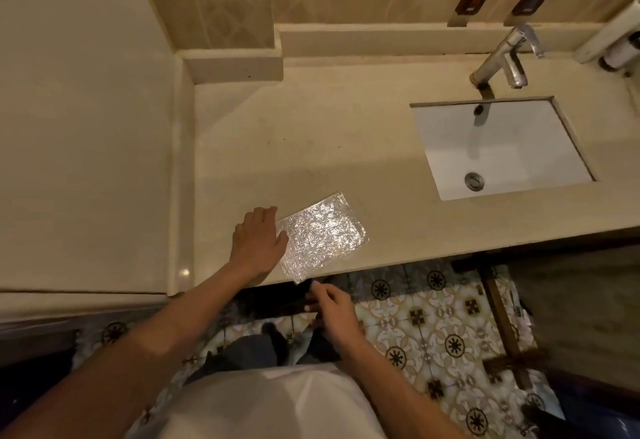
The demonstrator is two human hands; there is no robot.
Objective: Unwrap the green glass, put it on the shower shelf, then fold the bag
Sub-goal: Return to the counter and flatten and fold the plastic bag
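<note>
My left hand point(258, 242) lies flat, fingers straight, on the crinkled clear plastic bag point(320, 236) at the beige stone surface point(346, 140) edge; right hand point(334, 314) w/ loosely curled fingers holds nothing.

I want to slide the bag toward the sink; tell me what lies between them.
Nothing: the head view shows only bare counter between the bag and the sink.

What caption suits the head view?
Left hand pressing the flattened bag on the counter beside the sink.
</note>
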